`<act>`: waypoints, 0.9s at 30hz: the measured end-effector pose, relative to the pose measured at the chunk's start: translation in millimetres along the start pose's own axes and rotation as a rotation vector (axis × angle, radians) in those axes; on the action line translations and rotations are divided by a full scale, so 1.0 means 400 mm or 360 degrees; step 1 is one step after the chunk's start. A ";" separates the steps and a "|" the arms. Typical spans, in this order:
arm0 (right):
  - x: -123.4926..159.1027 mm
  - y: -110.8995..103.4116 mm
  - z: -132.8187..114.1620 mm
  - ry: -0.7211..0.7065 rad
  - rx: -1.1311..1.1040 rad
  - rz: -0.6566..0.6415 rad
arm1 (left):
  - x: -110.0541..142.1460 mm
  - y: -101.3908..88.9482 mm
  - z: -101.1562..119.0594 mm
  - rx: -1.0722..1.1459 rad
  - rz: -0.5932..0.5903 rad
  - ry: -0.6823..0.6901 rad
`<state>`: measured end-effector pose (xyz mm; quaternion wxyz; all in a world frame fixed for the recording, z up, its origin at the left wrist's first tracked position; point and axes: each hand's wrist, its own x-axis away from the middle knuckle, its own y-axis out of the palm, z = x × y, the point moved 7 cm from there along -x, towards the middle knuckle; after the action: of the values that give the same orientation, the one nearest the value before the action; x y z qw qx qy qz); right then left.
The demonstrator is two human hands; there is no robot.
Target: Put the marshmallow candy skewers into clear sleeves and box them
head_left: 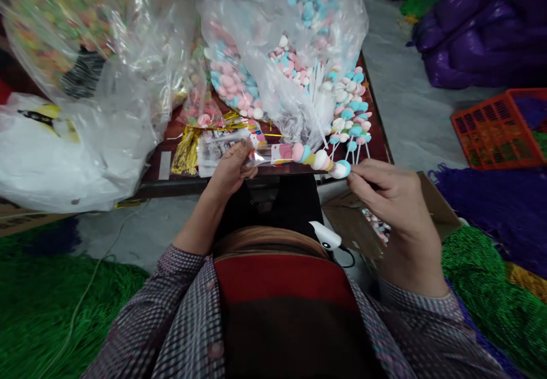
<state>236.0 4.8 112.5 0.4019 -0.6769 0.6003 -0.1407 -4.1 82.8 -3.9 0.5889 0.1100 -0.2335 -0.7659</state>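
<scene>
A see-through plastic sleeve is pinched in my left hand at the table's front edge. Pink, blue, white and yellowish candies on a marshmallow skewer lie in line with it, the left ones seemingly inside the sleeve. My right hand grips the skewer's right end, just past a blue and white piece; the stick itself is hidden by the fingers. Behind the skewer, several finished marshmallow skewers lie in a pile with white sticks pointing forward. Printed sleeves and gold twist ties lie near my left hand.
A big bag of pink, blue and white marshmallows covers the table's back. Left of it are a bag of coloured gummies and a white plastic bag. An orange crate and a cardboard box stand on the right.
</scene>
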 end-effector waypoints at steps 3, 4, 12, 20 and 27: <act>0.005 -0.015 0.016 0.0057 -0.0007 0.0037 | -0.002 -0.012 0.000 -0.0101 0.0049 0.0001; 0.007 -0.019 0.024 0.0080 -0.0049 0.0062 | -0.002 -0.016 -0.001 -0.0140 0.0067 -0.0003; 0.029 0.010 0.085 0.0296 -0.0441 0.0169 | 0.003 -0.008 0.002 -0.0017 0.0053 -0.0004; 0.042 0.040 0.099 0.0364 -0.0654 0.0231 | 0.003 0.020 -0.008 0.0046 0.0048 -0.0145; 0.039 0.053 0.090 0.0333 -0.0600 0.0178 | 0.004 0.028 -0.022 0.0083 0.0049 -0.0185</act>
<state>249.2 4.8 70.0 0.2110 -0.6873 0.6912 -0.0729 8.9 77.2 -5.7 0.5830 0.0769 -0.2889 -0.7555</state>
